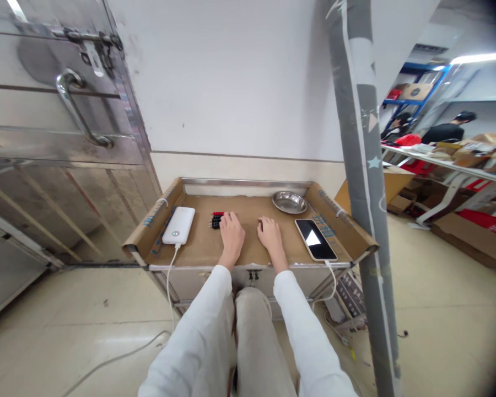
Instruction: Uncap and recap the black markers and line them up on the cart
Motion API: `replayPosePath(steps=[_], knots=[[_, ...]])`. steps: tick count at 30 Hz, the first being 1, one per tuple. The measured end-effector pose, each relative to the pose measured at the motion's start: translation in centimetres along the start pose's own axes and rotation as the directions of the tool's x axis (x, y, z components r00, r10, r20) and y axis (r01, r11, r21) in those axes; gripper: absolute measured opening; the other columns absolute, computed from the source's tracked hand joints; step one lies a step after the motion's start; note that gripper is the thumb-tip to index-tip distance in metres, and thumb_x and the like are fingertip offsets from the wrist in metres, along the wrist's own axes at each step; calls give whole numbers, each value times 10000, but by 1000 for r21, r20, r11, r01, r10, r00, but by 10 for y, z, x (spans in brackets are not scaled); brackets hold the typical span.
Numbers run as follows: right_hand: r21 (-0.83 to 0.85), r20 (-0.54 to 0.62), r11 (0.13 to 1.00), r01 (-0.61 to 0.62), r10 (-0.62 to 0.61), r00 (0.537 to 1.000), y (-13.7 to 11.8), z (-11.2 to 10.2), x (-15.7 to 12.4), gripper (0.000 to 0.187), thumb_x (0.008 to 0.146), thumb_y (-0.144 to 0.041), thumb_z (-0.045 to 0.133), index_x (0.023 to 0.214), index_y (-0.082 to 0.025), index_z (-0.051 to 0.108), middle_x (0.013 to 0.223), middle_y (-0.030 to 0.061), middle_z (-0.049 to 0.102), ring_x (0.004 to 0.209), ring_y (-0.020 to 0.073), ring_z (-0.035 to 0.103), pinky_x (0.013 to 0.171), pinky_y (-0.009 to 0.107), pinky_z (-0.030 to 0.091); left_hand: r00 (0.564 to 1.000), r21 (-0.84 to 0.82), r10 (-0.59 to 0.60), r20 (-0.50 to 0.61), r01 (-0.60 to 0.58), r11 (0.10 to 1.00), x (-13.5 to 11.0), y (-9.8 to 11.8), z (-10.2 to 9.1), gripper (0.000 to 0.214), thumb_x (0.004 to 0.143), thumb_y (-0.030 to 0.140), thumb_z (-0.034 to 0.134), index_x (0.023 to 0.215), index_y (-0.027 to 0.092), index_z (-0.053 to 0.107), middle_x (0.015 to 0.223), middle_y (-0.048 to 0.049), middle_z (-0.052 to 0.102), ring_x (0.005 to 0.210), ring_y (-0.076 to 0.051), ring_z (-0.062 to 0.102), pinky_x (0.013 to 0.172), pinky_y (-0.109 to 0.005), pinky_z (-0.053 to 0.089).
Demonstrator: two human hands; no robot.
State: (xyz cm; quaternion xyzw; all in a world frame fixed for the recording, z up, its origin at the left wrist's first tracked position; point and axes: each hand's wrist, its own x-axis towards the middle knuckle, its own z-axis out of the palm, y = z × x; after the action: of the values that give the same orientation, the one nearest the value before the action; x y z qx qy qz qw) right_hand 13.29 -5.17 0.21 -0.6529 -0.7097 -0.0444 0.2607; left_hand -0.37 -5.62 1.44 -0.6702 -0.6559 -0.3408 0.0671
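My left hand (232, 234) rests palm down on the cardboard-lined tabletop (248, 207), fingers slightly bent, close against a small group of short black pen-like sticks (215, 222). At the far side of that group lies a red stick (218, 213). The hand partly covers their right ends, so I cannot tell whether it touches them. Palm down a little to the right is my right hand (270, 232), its fingers loosely bent on the cardboard and holding nothing. A round metal dish (289, 202) stands beyond it, towards the back right.
A white power bank (179, 225) with a cable lies at the left, a plugged-in phone (316, 240) at the right. Raised cardboard sides border the table. A wrapped grey pole (366, 165) stands close on the right; a metal door (58, 127) is at the left. People sit farther back.
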Motion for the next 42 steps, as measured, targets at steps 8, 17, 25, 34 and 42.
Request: replayPosePath(steps=[8, 17, 25, 34, 42], knots=[[42, -14, 999, -9, 9, 1000, -1, 0, 0, 308, 870, -150, 394, 1113, -126, 583, 1107, 119, 619, 1054, 206, 504, 920, 313, 358, 991, 112, -72, -109, 85, 990, -15, -2, -1, 222, 829, 138, 391, 1012, 84, 506, 1050, -208, 558, 1044, -322, 501, 917, -482, 371], [258, 6, 931, 259, -270, 963, -5, -8, 6, 410, 788, -47, 408, 1123, -199, 589, 1117, 49, 611, 1043, 174, 493, 953, 293, 375, 908, -169, 371, 197, -341, 925, 2, -3, 15, 145, 890, 184, 413, 995, 137, 501, 980, -119, 585, 967, -220, 563, 882, -371, 440], [92, 41, 986, 136, -141, 989, 7, 5, 22, 254, 895, -209, 433, 1075, -202, 612, 1080, 79, 603, 1003, 205, 498, 879, 324, 382, 969, -524, 240, 56, -176, 833, 30, -7, 35, 203, 857, 220, 547, 1024, 168, 446, 976, -72, 596, 915, -167, 604, 844, -322, 483], [195, -29, 974, 116, -113, 993, 19, 19, 31, 330, 865, -165, 447, 1165, -175, 585, 1074, 91, 613, 991, 208, 516, 883, 340, 397, 972, -605, 236, -17, -198, 771, 34, -6, 32, 242, 852, 210, 556, 1073, 182, 462, 1080, -84, 595, 1006, -164, 598, 875, -309, 481], [324, -48, 942, 91, -79, 996, 18, 17, 29, 248, 862, -140, 459, 1004, -170, 661, 959, 83, 644, 917, 196, 552, 871, 315, 420, 988, -624, 119, -100, -155, 766, 34, -7, 23, 173, 899, 264, 488, 1050, 179, 488, 1014, -72, 605, 865, -142, 609, 833, -294, 486]])
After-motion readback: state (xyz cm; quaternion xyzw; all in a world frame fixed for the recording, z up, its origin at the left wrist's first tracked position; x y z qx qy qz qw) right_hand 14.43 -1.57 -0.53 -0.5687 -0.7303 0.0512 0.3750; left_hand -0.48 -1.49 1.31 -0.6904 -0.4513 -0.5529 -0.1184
